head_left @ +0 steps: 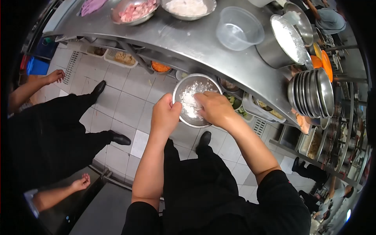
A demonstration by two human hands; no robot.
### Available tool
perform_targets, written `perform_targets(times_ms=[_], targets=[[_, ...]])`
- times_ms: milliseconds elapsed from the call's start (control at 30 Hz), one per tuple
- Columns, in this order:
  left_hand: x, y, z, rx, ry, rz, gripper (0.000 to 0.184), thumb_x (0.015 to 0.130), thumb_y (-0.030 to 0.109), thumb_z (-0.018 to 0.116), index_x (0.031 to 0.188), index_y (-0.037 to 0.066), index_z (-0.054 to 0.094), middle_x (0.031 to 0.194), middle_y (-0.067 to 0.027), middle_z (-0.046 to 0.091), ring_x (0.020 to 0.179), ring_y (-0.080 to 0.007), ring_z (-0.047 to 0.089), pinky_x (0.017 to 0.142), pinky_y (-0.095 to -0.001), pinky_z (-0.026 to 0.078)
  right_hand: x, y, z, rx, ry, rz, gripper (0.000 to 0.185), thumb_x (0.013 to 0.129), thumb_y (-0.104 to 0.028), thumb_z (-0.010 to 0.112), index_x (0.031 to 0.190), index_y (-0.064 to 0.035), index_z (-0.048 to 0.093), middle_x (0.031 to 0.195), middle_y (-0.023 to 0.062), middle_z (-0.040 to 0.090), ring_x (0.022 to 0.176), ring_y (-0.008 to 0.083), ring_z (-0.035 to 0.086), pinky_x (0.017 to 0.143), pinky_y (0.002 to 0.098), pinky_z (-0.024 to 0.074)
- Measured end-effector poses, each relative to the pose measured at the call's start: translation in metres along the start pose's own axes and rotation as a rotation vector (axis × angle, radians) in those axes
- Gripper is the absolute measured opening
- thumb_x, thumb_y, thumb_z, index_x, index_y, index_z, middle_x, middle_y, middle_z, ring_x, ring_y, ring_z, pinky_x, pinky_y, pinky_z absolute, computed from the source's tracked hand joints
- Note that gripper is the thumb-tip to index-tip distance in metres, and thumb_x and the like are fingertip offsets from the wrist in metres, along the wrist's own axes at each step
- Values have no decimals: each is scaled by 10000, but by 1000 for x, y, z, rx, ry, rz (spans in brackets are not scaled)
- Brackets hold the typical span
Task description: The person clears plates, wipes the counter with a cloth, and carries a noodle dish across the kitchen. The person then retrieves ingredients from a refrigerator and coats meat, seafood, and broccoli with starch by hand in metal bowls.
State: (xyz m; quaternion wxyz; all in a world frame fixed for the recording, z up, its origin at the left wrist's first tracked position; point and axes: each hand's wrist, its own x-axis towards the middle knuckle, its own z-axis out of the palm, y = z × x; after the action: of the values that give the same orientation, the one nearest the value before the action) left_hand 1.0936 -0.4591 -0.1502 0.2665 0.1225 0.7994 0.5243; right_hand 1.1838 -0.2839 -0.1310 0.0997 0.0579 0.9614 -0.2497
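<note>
A round metal bowl (197, 121) with white powder (189, 101) in it is held in front of my body, just off the counter's edge. My left hand (166, 113) grips the bowl's left rim, thumb on the inside. Over the right side of the bowl is my right hand (214, 109), its fingers bent down into the powder; the fingertips are partly hidden, and I cannot make out whether they pinch any of it.
On the steel counter (172, 35) are a bowl of raw meat (135, 11), a bowl of white powder (188, 7), a clear plastic tub (239, 29), a large pot of powder (288, 39) and stacked metal bowls (311, 94). A co-worker (51, 137) stands at left.
</note>
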Motion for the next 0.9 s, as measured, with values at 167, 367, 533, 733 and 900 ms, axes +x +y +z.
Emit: perform_targets(times_ms=[167,367,533,733,900], targets=[[6,-75,29,1,-13,-141,153,822,118,572,792,-29,538,729,-159,604,547,-257,597,558,-387,492,26,34,102,152,117,177,366,823,-112,599,1184,-58,581,1093,245,604,1095,396,578,951,451,455],[19,-130,82,-66,-108,-197,170,830,126,573,819,-43,554,752,-189,617,573,-292,630,595,-415,506,16,70,152,261,-40,273,485,806,-96,625,1284,-158,571,1269,213,566,1190,389,528,996,425,443],[56,-159,132,-39,-47,-88,207,823,155,565,799,-50,546,769,-224,611,631,-376,617,633,-460,489,14,140,123,141,303,381,385,820,-115,609,1203,-139,633,1137,173,656,1036,343,634,901,436,503],[83,-189,184,4,-55,-65,216,811,157,565,767,-49,517,792,-238,594,752,-424,587,705,-502,455,75,305,153,-528,495,408,443,888,-337,559,1246,-78,580,1214,207,606,1116,410,568,987,451,434],[83,-194,199,-77,-73,-101,214,804,160,587,771,-39,515,800,-230,588,765,-426,569,705,-501,439,54,258,140,-79,309,717,437,877,-412,579,1154,-79,638,1203,183,629,1116,347,596,936,438,471]])
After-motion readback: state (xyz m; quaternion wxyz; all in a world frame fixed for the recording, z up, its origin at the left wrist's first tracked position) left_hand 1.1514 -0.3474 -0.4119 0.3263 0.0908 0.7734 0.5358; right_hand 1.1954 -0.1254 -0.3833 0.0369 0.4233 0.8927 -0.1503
